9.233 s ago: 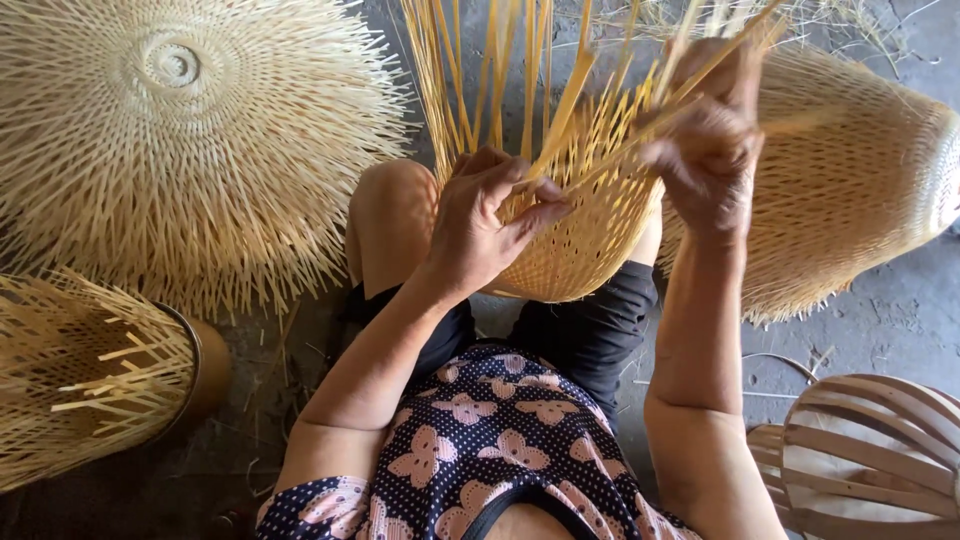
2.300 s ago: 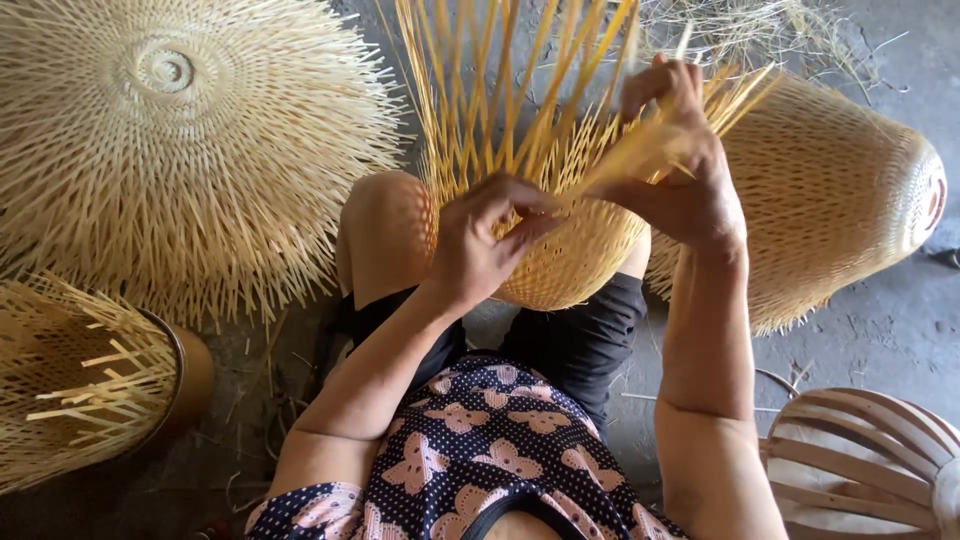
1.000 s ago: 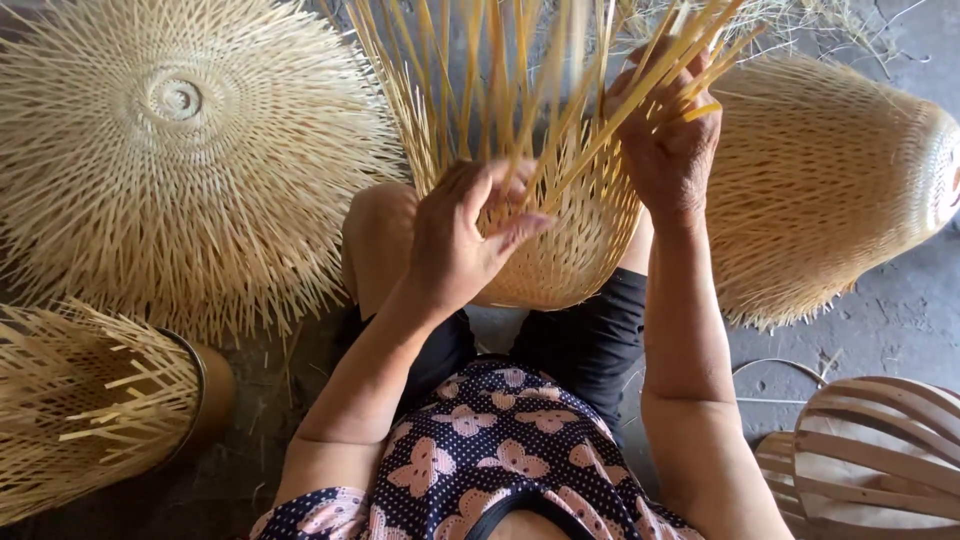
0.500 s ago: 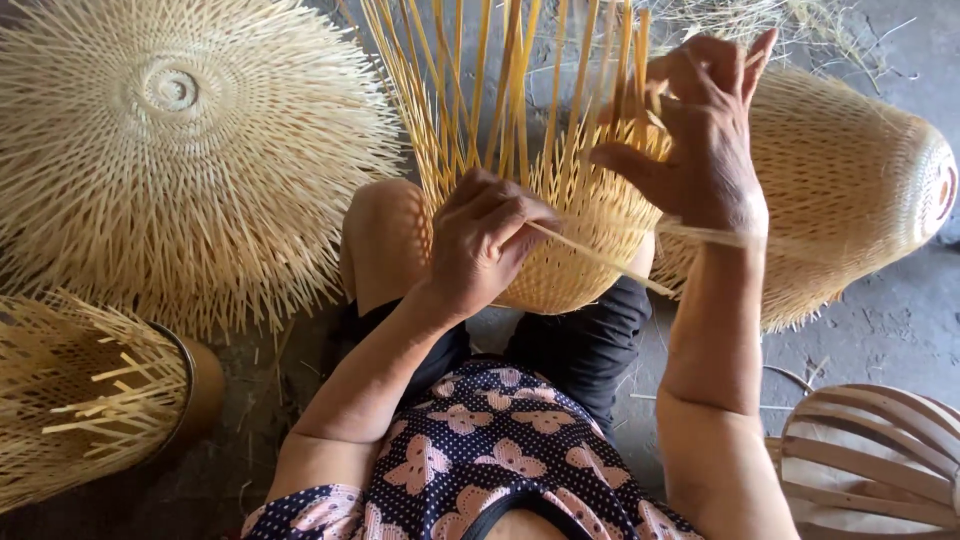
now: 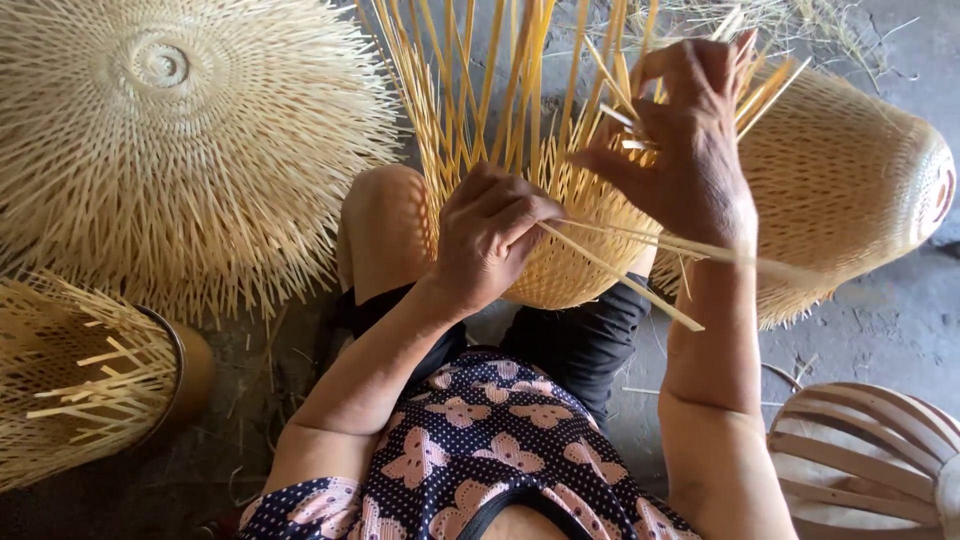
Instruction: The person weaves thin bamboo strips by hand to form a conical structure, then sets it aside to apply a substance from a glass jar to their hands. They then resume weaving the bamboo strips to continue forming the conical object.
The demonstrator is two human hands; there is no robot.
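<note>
Head view, the only view: 1 camera worn on the person's head looks almost straight down, at close range, over the patterned blouse (image 5: 480, 450) and knees to the concrete floor (image 5: 880, 330). The left hand (image 5: 490, 235) and right hand (image 5: 690, 150) work near frame centre on a half-woven bamboo basket (image 5: 570, 270). Other bamboo pieces lie cut off at the left, right and lower-right edges of the frame.

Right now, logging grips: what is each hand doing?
Left hand: closed on the woven basket.
Right hand: pinching bamboo strips.
</note>
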